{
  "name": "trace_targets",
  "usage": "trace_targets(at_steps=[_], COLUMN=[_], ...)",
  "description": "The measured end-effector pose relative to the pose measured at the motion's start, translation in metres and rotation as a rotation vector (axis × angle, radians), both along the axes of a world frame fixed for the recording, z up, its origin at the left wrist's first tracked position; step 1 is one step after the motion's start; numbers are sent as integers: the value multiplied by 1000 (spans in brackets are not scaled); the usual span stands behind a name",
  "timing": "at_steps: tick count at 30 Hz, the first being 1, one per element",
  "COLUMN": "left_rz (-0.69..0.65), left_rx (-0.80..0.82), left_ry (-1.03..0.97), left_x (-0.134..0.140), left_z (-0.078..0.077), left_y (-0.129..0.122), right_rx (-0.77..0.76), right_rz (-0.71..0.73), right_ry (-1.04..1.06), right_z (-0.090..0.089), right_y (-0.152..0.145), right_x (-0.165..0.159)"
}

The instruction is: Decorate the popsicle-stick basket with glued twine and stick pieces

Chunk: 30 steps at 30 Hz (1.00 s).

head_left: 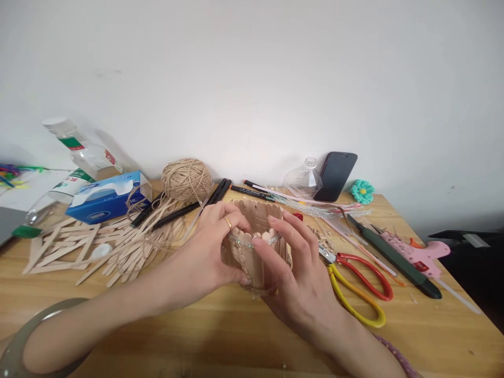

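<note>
Between my hands stands a small round holder made of wooden craft sticks [260, 265], with a glittery strip running around it just below the rim. My left hand [220, 244] is closed on its left side, thumb low on the outside and fingers over the rim. On the right, my right hand [297, 260] wraps the holder, with a finger pressed at the glittery strip near the front rim. A braided cord trim shows on the holder's left front. Its far inner wall is visible; much of the right side is hidden by my fingers.
To the right lie red-and-yellow scissors [358, 281], a dark green cutter-like tool [394, 257] and a pink glue gun [421, 254]. Behind are a twine ball [187, 180], black markers [218, 193] and a phone [336, 176]. Loose craft sticks [126, 257] and a blue box [108, 199] lie left.
</note>
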State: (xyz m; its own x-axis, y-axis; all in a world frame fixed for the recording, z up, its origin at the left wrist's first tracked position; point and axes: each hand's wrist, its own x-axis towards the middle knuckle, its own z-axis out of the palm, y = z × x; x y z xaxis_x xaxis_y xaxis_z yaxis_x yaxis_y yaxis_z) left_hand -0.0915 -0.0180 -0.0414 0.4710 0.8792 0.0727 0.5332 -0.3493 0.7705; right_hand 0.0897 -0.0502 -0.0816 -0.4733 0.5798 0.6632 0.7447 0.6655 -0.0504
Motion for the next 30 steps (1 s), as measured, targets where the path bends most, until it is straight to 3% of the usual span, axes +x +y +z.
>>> trace_targets(at_steps=[4,7,10,13,15,19,23,27,30], left_rz=[74,212,156,76,64,85,11,81,123], left_rx=[43,5,-381,-737,-855,-900,-926,-932,-920], left_ry=[-59,-285,-712,-921,-1003,-1122,-1226,-1259,-1258], left_x=[-3,-6,-4,1,4,11,28,43,46], left_z=[-7,-25,-44,-57,-61,-62,-59,-57,-53], left_y=[4,8,9,4,2,2,-3,-8,-2], right_rx=[-51,-160,-194,-210,-213,-188,-170,-171,-216], right_rz=[-62,-145,-199,-234,-232,-181,-210,-238,-182], right_ry=[48,208,303,327,352,429,493,505,417], right_z=[-6,-12,-13,-9,-6,-3,-6,-8,-3], right_y=[-4,-7,-6,-2,0,1,1,0,-3], right_x=[-3,-5,-5,-2,2,9,11,16,33])
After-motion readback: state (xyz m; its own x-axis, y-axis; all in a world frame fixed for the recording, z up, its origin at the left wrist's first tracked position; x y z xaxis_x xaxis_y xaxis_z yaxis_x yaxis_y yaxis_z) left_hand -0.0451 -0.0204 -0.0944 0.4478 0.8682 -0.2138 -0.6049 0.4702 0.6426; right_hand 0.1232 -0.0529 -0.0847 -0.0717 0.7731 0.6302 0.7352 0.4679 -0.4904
